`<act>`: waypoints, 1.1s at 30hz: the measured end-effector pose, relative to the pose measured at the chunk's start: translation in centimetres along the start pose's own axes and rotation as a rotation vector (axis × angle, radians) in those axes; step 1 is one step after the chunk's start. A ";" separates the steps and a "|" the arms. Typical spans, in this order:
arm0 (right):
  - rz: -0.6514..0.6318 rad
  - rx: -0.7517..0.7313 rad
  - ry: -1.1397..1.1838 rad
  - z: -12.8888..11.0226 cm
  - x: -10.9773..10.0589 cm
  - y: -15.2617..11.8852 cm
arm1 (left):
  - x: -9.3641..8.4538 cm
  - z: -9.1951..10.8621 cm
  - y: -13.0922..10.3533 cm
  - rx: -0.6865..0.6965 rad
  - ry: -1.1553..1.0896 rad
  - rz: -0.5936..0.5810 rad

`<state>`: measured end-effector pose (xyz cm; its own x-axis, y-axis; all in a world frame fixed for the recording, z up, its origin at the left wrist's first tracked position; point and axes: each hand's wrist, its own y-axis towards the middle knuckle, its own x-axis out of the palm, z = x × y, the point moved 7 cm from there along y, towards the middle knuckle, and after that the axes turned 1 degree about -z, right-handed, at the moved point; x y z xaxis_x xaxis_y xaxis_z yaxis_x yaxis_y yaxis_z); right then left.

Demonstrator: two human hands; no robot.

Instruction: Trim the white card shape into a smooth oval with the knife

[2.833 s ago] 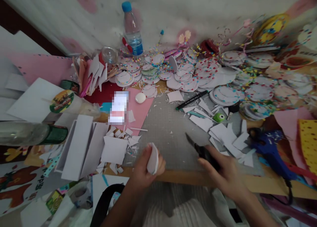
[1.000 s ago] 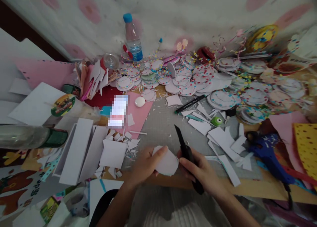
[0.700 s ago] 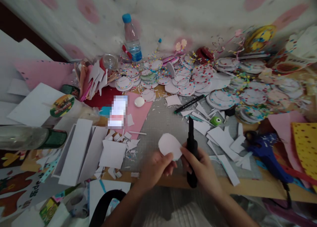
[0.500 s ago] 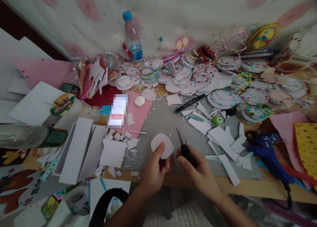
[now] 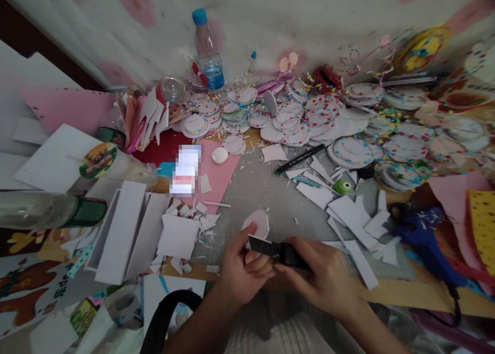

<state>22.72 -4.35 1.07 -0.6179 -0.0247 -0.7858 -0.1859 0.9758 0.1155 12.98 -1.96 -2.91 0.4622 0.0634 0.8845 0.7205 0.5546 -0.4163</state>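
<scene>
A pale foam-board disc (image 5: 258, 222) is pinched between the thumb and fingers of my left hand (image 5: 247, 264), tilted above the front of the grey cutting mat (image 5: 247, 189). My right hand (image 5: 320, 271) is closed around the black handle of a utility knife (image 5: 288, 253). Its blade points left and lies close to the disc's lower edge, in front of my left fingers. Whether the blade touches the disc I cannot tell. Small white shavings lie on the mat around the hands.
Stacks of decorated white discs (image 5: 290, 119) line the back. White offcuts (image 5: 348, 215) and a black marker (image 5: 300, 159) lie right of the hands, near a blue glue gun (image 5: 433, 246). Leftward are a phone (image 5: 186, 171), white box (image 5: 119, 233) and scraps. A water bottle (image 5: 211, 55) stands behind.
My right hand has moved left and turned the knife from pointing up and away to lying across by the disc. The disc has tilted in my left hand.
</scene>
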 end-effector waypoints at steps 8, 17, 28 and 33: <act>0.050 -0.024 0.044 0.0 -0.1 -0.2 | 0.5 -0.2 -0.3 -0.017 -0.027 -0.104; 0.144 -0.060 0.049 -0.1 -0.5 -0.1 | 0.2 -0.8 -0.5 0.029 -0.122 -0.059; 0.123 0.006 0.089 0.4 0.2 -0.3 | -0.2 -1.3 -0.4 0.096 -0.203 -0.096; 0.103 0.060 0.168 0.5 0.7 -0.3 | -1.3 -1.1 -0.4 0.153 -0.096 0.007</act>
<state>22.72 -4.51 0.13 -0.7511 0.0445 -0.6587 -0.0728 0.9861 0.1496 12.68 -3.21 -4.10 0.4104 0.1430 0.9006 0.6271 0.6728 -0.3926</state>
